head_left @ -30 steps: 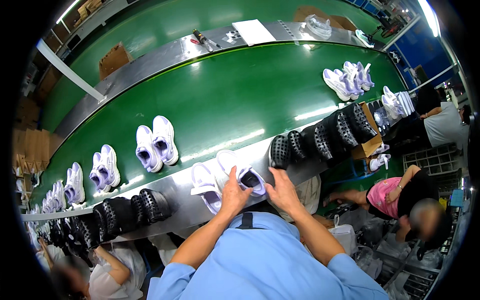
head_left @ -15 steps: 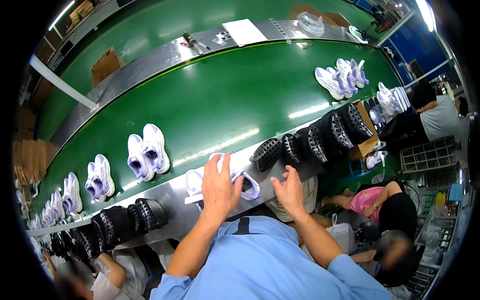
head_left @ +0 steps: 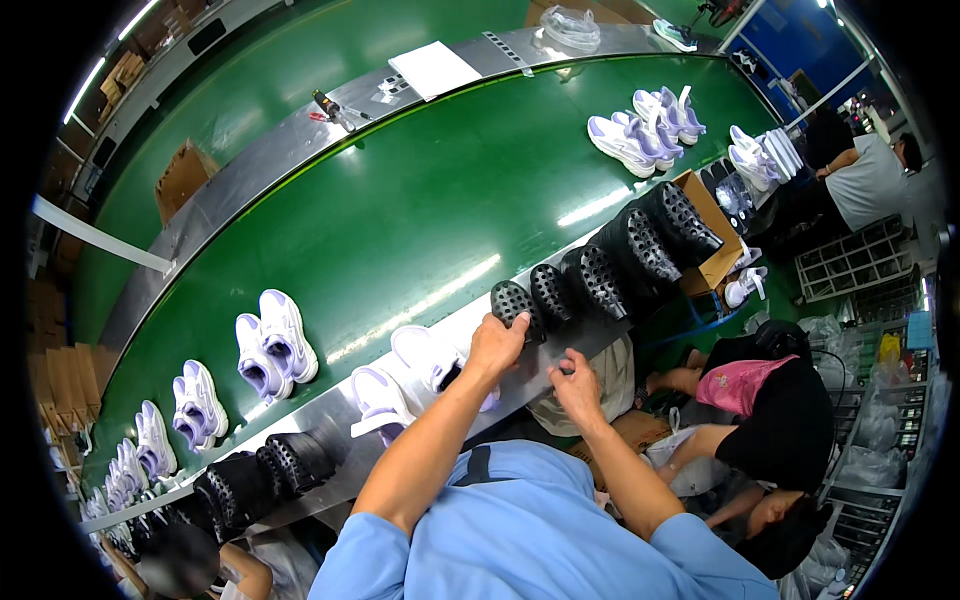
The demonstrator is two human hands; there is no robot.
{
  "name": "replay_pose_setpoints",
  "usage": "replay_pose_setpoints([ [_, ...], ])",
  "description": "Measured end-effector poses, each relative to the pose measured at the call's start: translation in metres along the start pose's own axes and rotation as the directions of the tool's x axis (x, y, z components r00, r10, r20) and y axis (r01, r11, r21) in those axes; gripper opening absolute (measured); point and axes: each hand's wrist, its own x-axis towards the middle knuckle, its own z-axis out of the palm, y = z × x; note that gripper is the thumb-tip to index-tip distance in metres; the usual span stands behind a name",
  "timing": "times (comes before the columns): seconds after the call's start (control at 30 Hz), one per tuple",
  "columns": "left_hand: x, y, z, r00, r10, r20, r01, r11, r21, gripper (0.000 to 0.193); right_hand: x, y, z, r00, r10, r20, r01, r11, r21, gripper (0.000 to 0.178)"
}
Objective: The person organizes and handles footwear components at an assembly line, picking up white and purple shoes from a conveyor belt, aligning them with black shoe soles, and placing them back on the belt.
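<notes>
My left hand (head_left: 500, 345) grips the near end of a black perforated shoe-shaped form (head_left: 517, 303), its thumb lying on the form. My right hand (head_left: 578, 387) hovers just to the right, fingers loosely bent and apart, with nothing visible in them. Left of my left hand, a white and lilac sneaker (head_left: 424, 352) rests at the bench edge, partly hidden by my forearm. Beside it sits its mate (head_left: 378, 395), with a white strap sticking out. More black perforated forms (head_left: 597, 280) stand in a row to the right.
A green work surface (head_left: 420, 200) stretches ahead, with pairs of sneakers (head_left: 275, 345) at left and more sneakers (head_left: 640, 135) at far right. Tools (head_left: 335, 108) and a white sheet (head_left: 434, 69) lie on the far ledge. A cardboard box (head_left: 715, 240) and a bending co-worker (head_left: 765, 400) are at right.
My left hand has moved right from the sneakers onto the nearest black form. My right hand's fingers have curled more. The head view has shifted, and the co-worker at right has bent lower.
</notes>
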Motion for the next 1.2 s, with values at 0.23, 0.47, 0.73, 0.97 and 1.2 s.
replay_pose_setpoints([
  [0.23,-0.045,-0.006,-0.018,0.927,0.343,-0.149,-0.265,0.883,0.386,0.057,-0.020,-0.010,-0.006,0.979,-0.078,0.187,0.122,0.963,-0.239,0.061],
  [0.47,-0.148,-0.104,-0.085,0.964,0.237,-0.123,-0.159,0.880,0.448,0.061,-0.051,-0.065,0.036,0.736,-0.509,0.447,0.616,0.777,-0.131,0.055],
  [0.73,-0.085,-0.136,-0.054,0.897,0.172,-0.408,-0.139,0.984,0.109,0.099,-0.030,-0.100,0.083,0.685,-0.450,0.573,0.647,0.737,-0.194,0.059],
  [0.97,-0.060,-0.135,-0.056,0.863,0.226,-0.451,-0.134,0.965,0.226,0.077,-0.015,-0.075,0.117,0.753,-0.456,0.475,0.654,0.601,-0.460,0.044],
  [1.2,-0.102,-0.141,-0.062,0.751,0.500,-0.431,-0.331,0.850,0.409,0.064,-0.010,-0.074,0.128,0.779,-0.453,0.433,0.626,0.603,-0.494,0.045],
])
